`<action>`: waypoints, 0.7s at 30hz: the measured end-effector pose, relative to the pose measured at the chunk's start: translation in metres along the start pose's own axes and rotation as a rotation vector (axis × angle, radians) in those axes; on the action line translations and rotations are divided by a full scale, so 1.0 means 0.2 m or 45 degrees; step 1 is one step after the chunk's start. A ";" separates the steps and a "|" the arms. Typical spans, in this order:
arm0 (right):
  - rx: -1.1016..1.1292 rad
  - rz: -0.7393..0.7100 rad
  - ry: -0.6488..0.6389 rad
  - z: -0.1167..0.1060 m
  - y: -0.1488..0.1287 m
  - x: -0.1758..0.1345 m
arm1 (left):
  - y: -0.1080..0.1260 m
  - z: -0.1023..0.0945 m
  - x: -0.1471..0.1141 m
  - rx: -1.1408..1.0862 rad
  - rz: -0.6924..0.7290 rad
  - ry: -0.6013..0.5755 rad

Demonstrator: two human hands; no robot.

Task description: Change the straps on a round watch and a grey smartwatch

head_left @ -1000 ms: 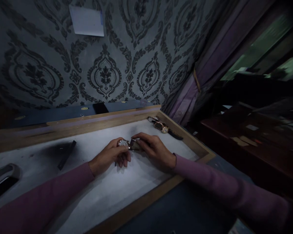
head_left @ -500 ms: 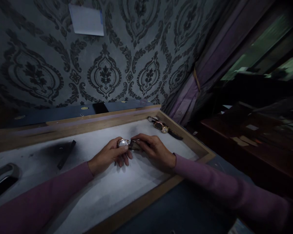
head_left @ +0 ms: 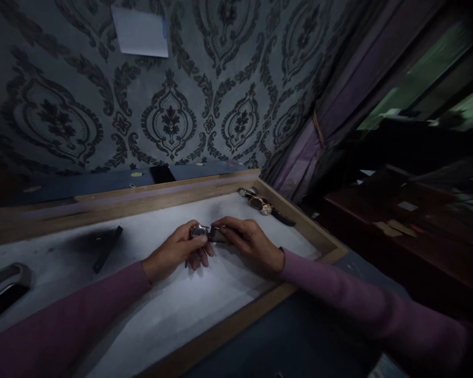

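My left hand [head_left: 178, 247] is closed round a wristwatch [head_left: 199, 231] with a round, shiny case, its thumb lying along the lower edge. From the watch's right side reaches a dark, flat watch strap [head_left: 217, 235], pinched between the thumb and fingers of my right hand [head_left: 249, 242]. Whether the strap is fastened to the case cannot be made out. Both hands are over a white work surface [head_left: 173, 320] inside a wooden rim. A thin dark strip [head_left: 108, 250] lies left of my left hand.
Several watches [head_left: 265, 207] lie in the tray's far right corner. The wooden rim [head_left: 303, 212] stands raised at the back and right. A grey and black curved object [head_left: 6, 291] is at far left. A patterned wall rises behind, with a purple curtain [head_left: 299, 152] to the right.
The watch has tilted slightly: its glass shone bright before and now looks darker. Both hands have stayed almost in place with the same hold.
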State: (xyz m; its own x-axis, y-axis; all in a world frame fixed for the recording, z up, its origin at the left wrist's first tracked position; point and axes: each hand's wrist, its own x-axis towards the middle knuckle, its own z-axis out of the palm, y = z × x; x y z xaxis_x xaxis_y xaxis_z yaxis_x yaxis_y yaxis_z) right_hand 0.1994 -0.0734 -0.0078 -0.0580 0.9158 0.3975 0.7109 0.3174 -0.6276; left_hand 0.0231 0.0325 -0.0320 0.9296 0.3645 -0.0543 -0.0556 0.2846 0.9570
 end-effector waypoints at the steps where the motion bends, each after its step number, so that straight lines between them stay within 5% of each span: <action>1: 0.004 -0.004 0.003 0.00 0.00 0.00 | 0.00 0.00 0.00 0.001 0.002 0.000; 21: -0.044 -0.083 -0.022 0.00 -0.02 0.00 | -0.01 0.00 -0.01 0.065 0.086 -0.019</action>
State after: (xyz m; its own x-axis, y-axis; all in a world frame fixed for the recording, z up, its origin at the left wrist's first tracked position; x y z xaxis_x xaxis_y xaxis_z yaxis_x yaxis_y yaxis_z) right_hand 0.1967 -0.0756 -0.0046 -0.1170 0.8975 0.4251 0.7292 0.3683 -0.5768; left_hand 0.0214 0.0317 -0.0344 0.9296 0.3683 0.0149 -0.1002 0.2137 0.9717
